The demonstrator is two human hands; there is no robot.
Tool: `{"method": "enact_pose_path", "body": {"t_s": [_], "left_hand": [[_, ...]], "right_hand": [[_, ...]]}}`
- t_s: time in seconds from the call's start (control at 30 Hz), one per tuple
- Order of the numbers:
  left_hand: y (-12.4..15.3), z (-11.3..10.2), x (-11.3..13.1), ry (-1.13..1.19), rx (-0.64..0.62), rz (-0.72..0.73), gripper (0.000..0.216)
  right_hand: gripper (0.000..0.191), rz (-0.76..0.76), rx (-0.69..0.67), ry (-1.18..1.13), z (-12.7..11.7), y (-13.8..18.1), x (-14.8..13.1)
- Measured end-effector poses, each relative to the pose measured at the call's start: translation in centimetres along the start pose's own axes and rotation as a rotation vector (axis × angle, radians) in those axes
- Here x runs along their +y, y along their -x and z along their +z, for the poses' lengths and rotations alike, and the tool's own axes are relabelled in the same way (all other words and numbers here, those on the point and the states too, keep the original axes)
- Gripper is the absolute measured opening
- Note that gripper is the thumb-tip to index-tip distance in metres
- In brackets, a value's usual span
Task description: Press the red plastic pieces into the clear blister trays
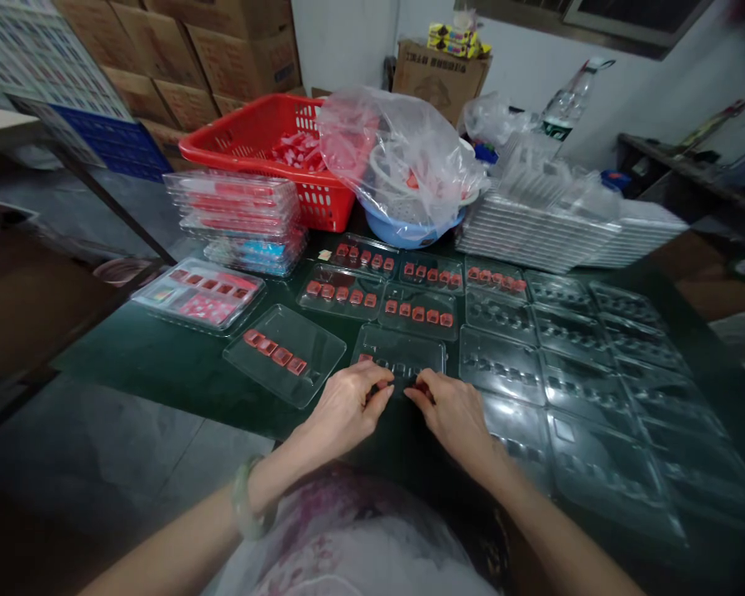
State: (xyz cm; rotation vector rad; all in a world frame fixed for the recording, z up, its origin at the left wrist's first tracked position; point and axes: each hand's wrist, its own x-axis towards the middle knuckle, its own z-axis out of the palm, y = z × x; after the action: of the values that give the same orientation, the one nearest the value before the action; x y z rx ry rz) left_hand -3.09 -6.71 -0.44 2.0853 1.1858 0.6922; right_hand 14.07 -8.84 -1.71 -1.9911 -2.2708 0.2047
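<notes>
My left hand [353,399] is closed in a pinch over the near edge of a clear plastic tray [401,338]. Just to its right, my right hand [452,407] also has thumb and fingers pressed together. Whatever sits between the fingertips of either hand is too small or hidden to make out. One small red piece [365,358] shows in the tray's left end, partly behind my left hand; the moulded pockets beside it look clear. To the left lies a tilted clear tray [316,348] with a row of red pieces [281,356].
Several trays with red pieces [343,294] lie behind my hands, and rows of clear trays [502,360] cover the right. Stacked packs [239,207], a red basket [248,124], a bagged blue basin [410,230] and a tray stack [521,240] line the back.
</notes>
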Motion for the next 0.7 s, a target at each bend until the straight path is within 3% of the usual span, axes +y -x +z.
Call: {"method": "enact_pose_path", "body": {"t_s": [0.17, 0.43, 0.7], "left_hand": [[0.1, -0.4, 0.1, 0.119, 0.023, -0.037, 0.017], [0.2, -0.5, 1.8, 0.708, -0.09, -0.261, 0.021], [0.5, -0.2, 2.0, 0.852, 0.026, -0.327, 0.02]], "right_hand": [[0.006, 0.028, 0.018, -0.052, -0.3, -0.4, 0.5], [0.016, -0.063, 0.318, -0.716, -1.8, 1.3, -0.2], [0.028, -0.184, 0.289, -0.865, -0.7, 1.4, -1.6]]}}
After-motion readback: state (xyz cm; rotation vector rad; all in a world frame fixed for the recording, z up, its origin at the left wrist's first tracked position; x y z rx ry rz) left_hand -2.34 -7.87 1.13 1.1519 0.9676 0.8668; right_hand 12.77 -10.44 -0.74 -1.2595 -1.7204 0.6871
